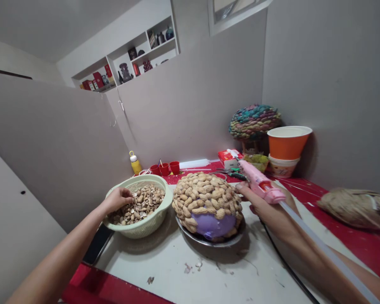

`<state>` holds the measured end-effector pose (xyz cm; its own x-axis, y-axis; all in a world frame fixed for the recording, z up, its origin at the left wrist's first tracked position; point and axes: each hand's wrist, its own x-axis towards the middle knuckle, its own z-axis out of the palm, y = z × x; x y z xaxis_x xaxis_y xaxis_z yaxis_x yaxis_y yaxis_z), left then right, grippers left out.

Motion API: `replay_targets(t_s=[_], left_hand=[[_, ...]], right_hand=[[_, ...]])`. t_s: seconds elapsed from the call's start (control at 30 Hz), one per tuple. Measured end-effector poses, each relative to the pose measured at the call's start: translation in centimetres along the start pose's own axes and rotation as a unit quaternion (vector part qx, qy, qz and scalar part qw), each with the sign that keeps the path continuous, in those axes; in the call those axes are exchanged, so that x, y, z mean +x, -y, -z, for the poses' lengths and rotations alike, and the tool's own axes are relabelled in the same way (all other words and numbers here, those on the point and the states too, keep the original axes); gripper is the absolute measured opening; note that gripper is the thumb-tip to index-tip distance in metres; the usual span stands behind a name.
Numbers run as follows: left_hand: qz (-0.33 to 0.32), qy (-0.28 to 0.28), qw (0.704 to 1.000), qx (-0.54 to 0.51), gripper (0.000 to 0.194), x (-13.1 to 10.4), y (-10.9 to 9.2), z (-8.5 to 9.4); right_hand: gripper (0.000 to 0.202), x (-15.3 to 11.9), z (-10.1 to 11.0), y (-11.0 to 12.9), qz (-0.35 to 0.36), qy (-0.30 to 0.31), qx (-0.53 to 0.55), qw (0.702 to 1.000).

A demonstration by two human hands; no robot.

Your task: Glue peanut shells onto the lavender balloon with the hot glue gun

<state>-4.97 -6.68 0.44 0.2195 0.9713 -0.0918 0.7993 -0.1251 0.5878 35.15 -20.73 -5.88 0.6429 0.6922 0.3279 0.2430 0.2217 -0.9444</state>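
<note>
My left hand (119, 199) reaches over the rim of a pale green colander (145, 228), its fingers curled together among the peanut shells (147, 202); whatever they pinch is hidden. In my right hand (262, 207) is a pink hot glue gun (262, 181), its nozzle pointing up and left, with a long clear glue stick (326, 249) running out of its back. Between the hands sits a purple balloon (213, 226), mostly covered with peanut shells and bare low on the near side. It rests in a shallow metal dish (205, 242). My right fingertips are close to its right side.
A white board (164, 261) lies on the red tablecloth (114, 287). A dark phone-like slab (98, 245) is under the colander. Behind are red cups (164, 169), a yellow bottle (134, 164), pliers (236, 173), an orange tub (288, 143) and a colourful shell-covered dome (255, 122). Twine (354, 207) lies right.
</note>
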Motion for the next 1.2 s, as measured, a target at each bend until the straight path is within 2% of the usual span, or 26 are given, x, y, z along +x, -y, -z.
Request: replay_targets(t_s=[0.2,0.4,0.47,0.57,0.8,1.03,1.2], left_hand=[[-0.003,0.000,1.000,-0.009,0.032,0.5,-0.2,-0.7],[-0.032,-0.025,0.993,-0.113,0.019,-0.5,-0.3,-0.2],[-0.047,-0.037,0.984,-0.171,0.017,-0.8,-0.5,0.3],[-0.060,-0.043,0.962,-0.262,0.026,-1.4,-0.8,0.9],[-0.061,-0.020,0.915,-0.399,0.035,-3.6,-1.8,1.3],[-0.076,0.006,0.887,-0.455,0.033,-5.5,-3.2,0.3],[-0.091,0.049,0.879,-0.466,0.028,-8.6,-6.3,-1.9]], right_hand=[[0.031,-0.1,0.2,0.6,0.002,0.002,0.002,1.000],[0.028,-0.3,0.4,0.9,0.000,0.016,-0.001,1.000],[0.028,-0.3,0.3,0.8,0.003,0.013,-0.002,1.000],[0.029,-0.2,0.3,0.8,0.003,0.008,-0.004,1.000],[0.030,-0.2,0.4,0.8,0.001,0.009,-0.007,1.000],[0.030,-0.4,0.4,0.9,0.025,0.007,-0.011,1.000],[0.028,-0.7,0.6,1.6,0.040,-0.003,-0.017,0.999]])
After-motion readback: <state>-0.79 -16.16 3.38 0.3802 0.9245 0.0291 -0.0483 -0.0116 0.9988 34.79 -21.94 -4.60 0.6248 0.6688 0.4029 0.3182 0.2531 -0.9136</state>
